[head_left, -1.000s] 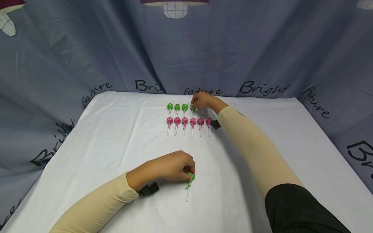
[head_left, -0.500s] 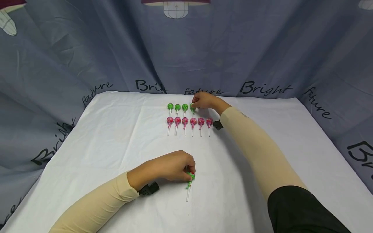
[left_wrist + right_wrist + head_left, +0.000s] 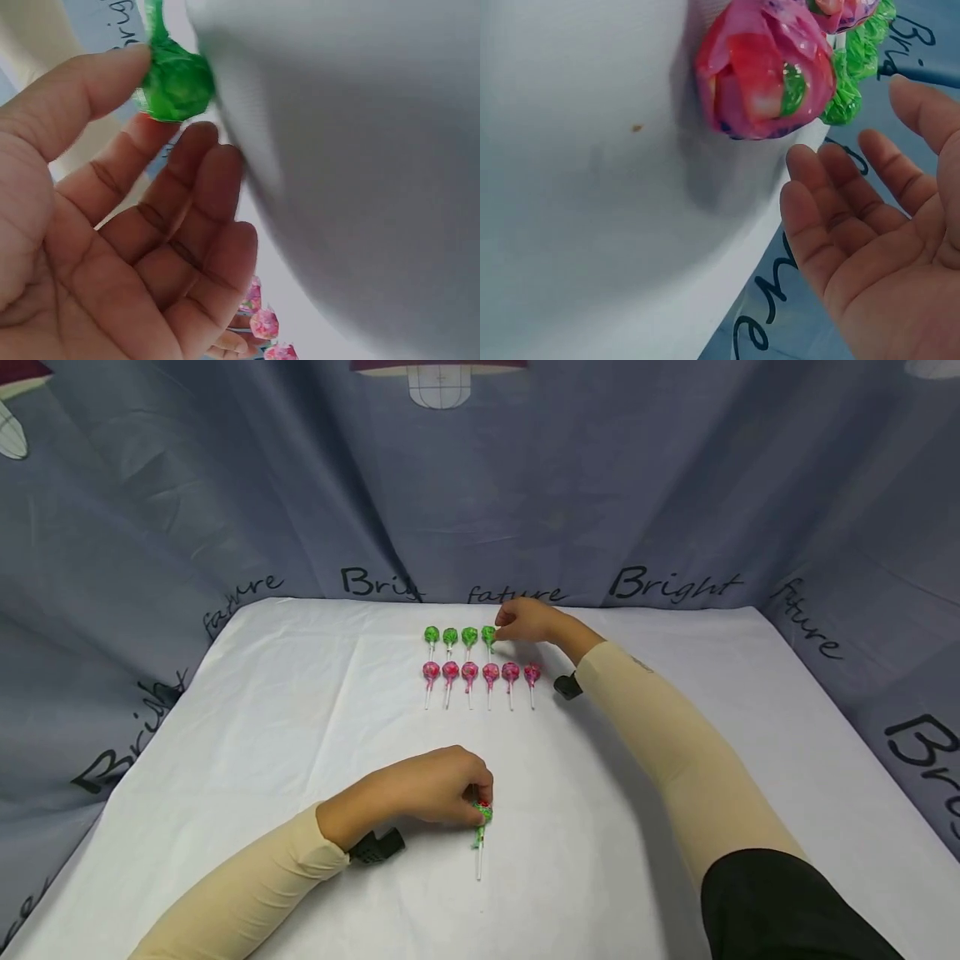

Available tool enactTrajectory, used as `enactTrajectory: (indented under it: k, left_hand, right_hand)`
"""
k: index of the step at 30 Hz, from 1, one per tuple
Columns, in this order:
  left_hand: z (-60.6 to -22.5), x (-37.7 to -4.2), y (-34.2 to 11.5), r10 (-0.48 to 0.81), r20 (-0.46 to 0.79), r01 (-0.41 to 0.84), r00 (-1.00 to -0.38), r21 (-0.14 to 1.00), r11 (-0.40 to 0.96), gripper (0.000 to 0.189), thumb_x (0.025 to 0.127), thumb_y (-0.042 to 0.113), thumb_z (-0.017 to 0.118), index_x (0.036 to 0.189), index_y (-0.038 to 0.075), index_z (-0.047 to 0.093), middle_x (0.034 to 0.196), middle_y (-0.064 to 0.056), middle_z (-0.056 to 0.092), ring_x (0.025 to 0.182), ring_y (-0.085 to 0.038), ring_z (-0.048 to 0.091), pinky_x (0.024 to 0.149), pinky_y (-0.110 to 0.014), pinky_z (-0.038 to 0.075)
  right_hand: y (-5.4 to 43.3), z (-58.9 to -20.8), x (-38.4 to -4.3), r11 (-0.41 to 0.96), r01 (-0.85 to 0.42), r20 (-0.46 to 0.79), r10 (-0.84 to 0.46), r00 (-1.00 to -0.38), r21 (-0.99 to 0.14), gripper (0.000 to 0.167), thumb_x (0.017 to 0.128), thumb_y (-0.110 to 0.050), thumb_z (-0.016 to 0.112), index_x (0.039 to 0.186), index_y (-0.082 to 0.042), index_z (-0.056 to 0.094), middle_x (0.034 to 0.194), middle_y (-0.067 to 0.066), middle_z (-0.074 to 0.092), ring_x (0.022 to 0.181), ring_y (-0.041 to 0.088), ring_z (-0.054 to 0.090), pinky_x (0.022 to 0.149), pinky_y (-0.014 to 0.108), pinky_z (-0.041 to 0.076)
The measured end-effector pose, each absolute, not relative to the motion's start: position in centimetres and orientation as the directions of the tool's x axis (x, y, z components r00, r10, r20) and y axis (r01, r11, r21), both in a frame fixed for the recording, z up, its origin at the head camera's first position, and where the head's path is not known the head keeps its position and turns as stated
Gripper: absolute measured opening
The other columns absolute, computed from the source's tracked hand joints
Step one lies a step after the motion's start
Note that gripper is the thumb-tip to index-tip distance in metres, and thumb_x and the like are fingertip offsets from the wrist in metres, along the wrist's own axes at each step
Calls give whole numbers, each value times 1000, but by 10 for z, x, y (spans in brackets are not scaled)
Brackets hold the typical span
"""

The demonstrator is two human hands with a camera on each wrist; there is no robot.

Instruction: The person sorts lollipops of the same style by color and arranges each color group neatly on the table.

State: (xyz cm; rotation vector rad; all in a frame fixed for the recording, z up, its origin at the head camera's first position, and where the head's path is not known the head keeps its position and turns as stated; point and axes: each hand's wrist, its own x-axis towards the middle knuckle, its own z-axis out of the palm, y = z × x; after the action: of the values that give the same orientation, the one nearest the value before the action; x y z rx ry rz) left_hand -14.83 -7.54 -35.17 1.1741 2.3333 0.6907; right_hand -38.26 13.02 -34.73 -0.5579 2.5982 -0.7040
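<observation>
My left hand [image 3: 438,787] pinches the wrapped head of a green lollipop [image 3: 481,837] between thumb and forefinger, at the front of the table. In the left wrist view that green wrapper [image 3: 180,84] shows between the fingertips, the other fingers loosely bent. My right hand [image 3: 531,620] is at the far side, just right of the last green lollipop [image 3: 488,637] in the back row. The right wrist view shows its fingers [image 3: 807,217] relaxed, thumb apart, nothing held. A pink lollipop [image 3: 769,75] fills the near part of that view, with green wrappers [image 3: 844,94] behind.
Several pink lollipops [image 3: 491,672] lie in a row in front of the shorter green row [image 3: 450,636], sticks towards me. A white cloth [image 3: 300,718] covers the table. A grey-blue curtain [image 3: 570,485] with lettering hangs behind and at the sides.
My right hand has let go of the last green lollipop in the back row and moved slightly right. The left hand keeps its pinch; the head view has shifted slightly.
</observation>
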Motion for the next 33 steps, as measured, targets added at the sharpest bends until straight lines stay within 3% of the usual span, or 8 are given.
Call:
enactTrajectory:
  k: [7,14,29,33]
  left_hand:
    - [-347,-157,-73,829,-148,617,-539,601,508,9,84,13,76,83,17,67,74,11,57,72,-5,50,68,-22,44]
    - [-336,-176,-69,813,-140,619,-565,580,530,8,85,14,76,88,14,68,79,9,60,76,-9,54,72,-25,47]
    - [-320,-261,-63,777,-68,643,-626,518,564,11,88,16,71,96,9,70,91,1,66,91,-18,61,83,-29,49]
    - [-317,-281,-57,760,-50,640,-649,504,579,15,90,17,70,102,8,70,98,0,67,96,-17,61,87,-31,49]
  right_hand:
    - [140,-346,-371,778,-292,-242,-488,-839,-557,36,97,-29,64,124,-5,60,132,13,58,121,29,52,102,46,42]
    - [149,-346,-356,796,-352,-224,-506,-833,-492,40,98,-31,62,129,-6,58,135,12,58,128,30,51,104,47,41]
    - [183,-347,-305,792,-389,-209,-528,-823,-471,58,97,-37,60,146,-9,47,154,15,38,144,33,30,115,53,23]
    - [191,-345,-290,793,-405,-212,-538,-816,-455,65,97,-44,60,149,-8,44,158,17,31,145,35,26,114,55,23]
